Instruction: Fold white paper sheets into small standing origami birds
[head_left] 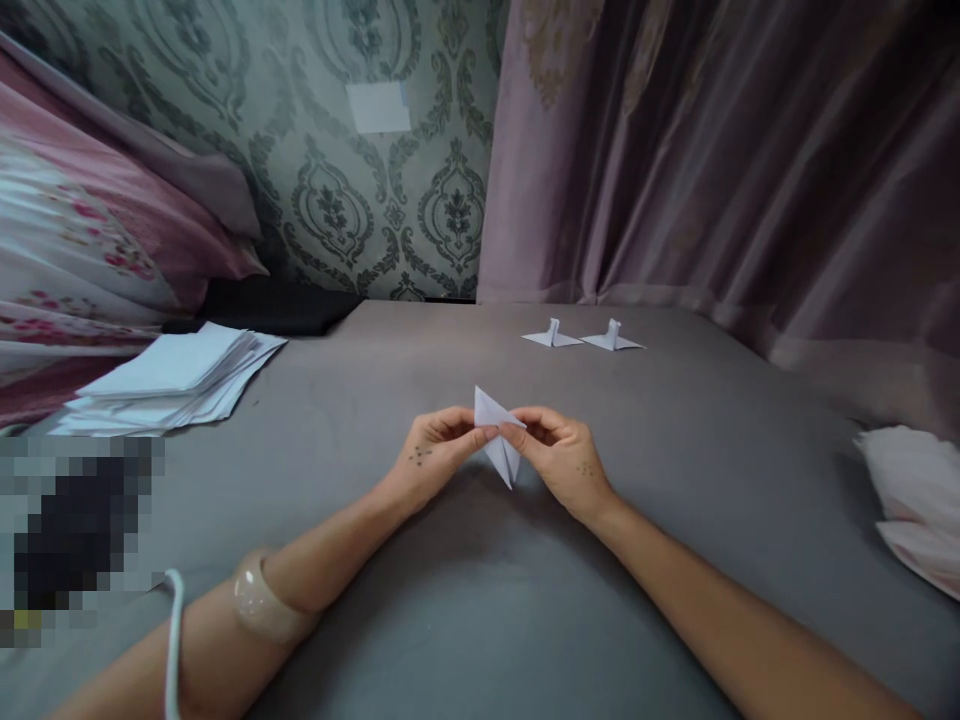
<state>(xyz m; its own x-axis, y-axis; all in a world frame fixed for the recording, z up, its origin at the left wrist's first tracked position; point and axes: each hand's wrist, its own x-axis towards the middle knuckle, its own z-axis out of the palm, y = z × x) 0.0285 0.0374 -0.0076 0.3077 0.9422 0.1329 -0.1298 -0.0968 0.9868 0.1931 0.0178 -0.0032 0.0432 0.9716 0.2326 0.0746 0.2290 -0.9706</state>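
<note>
A small piece of folded white paper (pixel 491 408) is held up between my two hands, just above the grey surface. It has a pointed top and a lower point with a slit down its middle. My left hand (pixel 442 440) pinches its left side, thumb in front and fingers curled behind. From the other side my right hand (pixel 559 450) grips it the same way, and the two thumb tips nearly meet at its centre. The fingertips behind the paper are hidden.
Two folded paper figures, one (pixel 553 335) beside the other (pixel 613 337), stand at the back. To the left lies a stack of white paper (pixel 172 365) near black cloth (pixel 285 306). A white cord (pixel 174 640) crosses by my left forearm. Whitish fabric (pixel 911 490) lies at right.
</note>
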